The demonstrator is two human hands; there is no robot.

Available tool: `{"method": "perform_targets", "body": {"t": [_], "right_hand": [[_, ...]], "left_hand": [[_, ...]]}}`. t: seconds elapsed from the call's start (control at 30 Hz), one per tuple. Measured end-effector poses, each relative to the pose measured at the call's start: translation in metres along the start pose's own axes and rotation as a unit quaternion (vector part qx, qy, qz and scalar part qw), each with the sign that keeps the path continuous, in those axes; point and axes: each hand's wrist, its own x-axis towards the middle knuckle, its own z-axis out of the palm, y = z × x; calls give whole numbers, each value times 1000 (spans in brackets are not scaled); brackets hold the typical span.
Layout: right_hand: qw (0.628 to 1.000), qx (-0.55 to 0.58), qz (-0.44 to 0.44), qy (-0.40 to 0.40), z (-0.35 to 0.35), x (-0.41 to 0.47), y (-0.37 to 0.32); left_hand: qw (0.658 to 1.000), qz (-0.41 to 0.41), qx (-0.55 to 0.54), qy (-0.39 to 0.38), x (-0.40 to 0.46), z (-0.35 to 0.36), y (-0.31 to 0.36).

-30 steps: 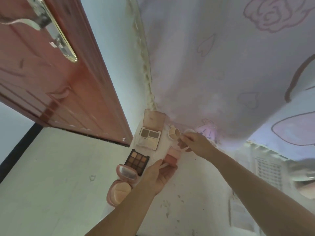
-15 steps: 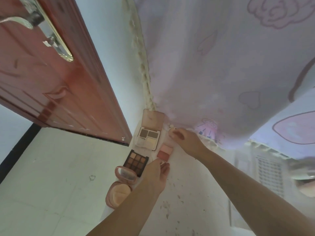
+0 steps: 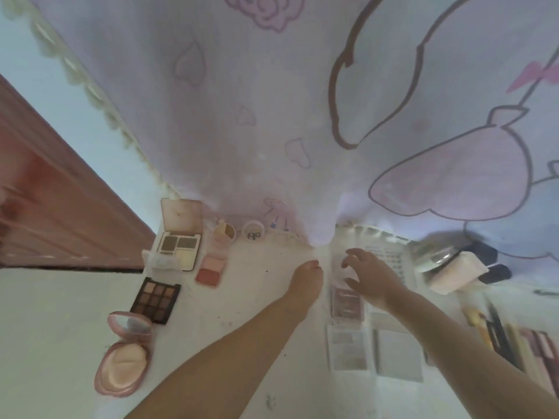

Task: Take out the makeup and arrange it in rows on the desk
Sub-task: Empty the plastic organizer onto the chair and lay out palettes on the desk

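Several pieces of makeup already lie in rows left of our left hand (image 3: 305, 282): compact (image 3: 122, 368), dark palette (image 3: 155, 299), blush (image 3: 210, 269). Right of it, our right hand (image 3: 367, 275) hovers, fingers (image 3: 352, 254) spread and holding nothing, over a pink packet (image 3: 346, 302), likely next to grasp.

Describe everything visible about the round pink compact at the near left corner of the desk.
The round pink compact lies open on the white desk, at its near left corner. Its case looks like glossy pink plastic with a scalloped edge. The lower half lies flat and holds a pale peach puff with a crease across it. The hinged lid stands tilted up on the far side, showing an oval mirror. The lid's far edge meets or overlaps the near corner of the dark nine-pan eyeshadow palette. No hand touches it.
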Motion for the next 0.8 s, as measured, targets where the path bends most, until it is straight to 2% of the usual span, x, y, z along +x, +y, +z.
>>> {"method": "perform_targets", "body": {"t": [0.17, 0.27, 0.43, 0.6, 0.73, 0.8], "right_hand": [[997, -23, -41, 67, 13, 9, -2], [994, -16, -68, 80, 12, 10, -3], [976, 205, -55, 54, 0, -2, -30], [936, 351, -25, 12, -5, 10, -73], [862, 507, 16, -23, -14, 32, -111], [845, 532, 38, -31, -14, 44, -128]], "left_hand": [[999, 3, 31, -18, 12, 13, 18], [999, -29, -24, -22, 10, 5, 18], [981, -86, -173, -15, -4, -34, 6], [980, -90, -179, -9, -24, -71, -9], [956, -72, -285, -13, -36, -105, -18], [940, -67, -335, -13, -38, -118, -24]]}}
